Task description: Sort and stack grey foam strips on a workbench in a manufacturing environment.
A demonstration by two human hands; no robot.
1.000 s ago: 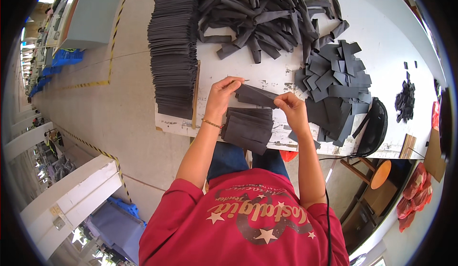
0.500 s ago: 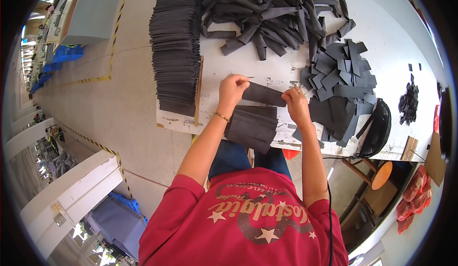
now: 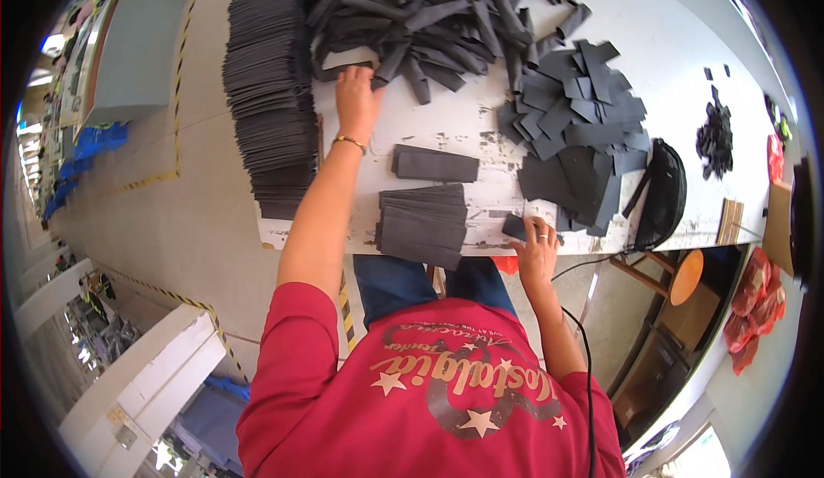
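My left hand (image 3: 357, 105) reaches to the near-left end of a heap of rolled dark fabric pieces (image 3: 429, 15). Its fingers close over a dark fabric piece (image 3: 330, 73) there, and the fingertips are partly hidden. By the table's front edge, my right hand (image 3: 537, 253) grips a small dark fabric piece (image 3: 514, 226) between thumb and fingers. Between the hands, a flat dark fabric strip (image 3: 436, 165) lies on the table. Just nearer to me is a fanned stack of dark fabric strips (image 3: 421, 227).
A long row of tightly packed dark pieces (image 3: 270, 92) lines the white table's (image 3: 395, 117) left side. To the right are loose flat dark pieces (image 3: 575, 109), a black mesh-like pouch (image 3: 661, 195) and a small dark pile (image 3: 714, 139). A wooden stool (image 3: 687, 277) stands beyond the front edge.
The strip stretched between both hands now lies on the table behind the stack. My left hand has moved away to the rolled heap; my right hand has come down to the front edge.
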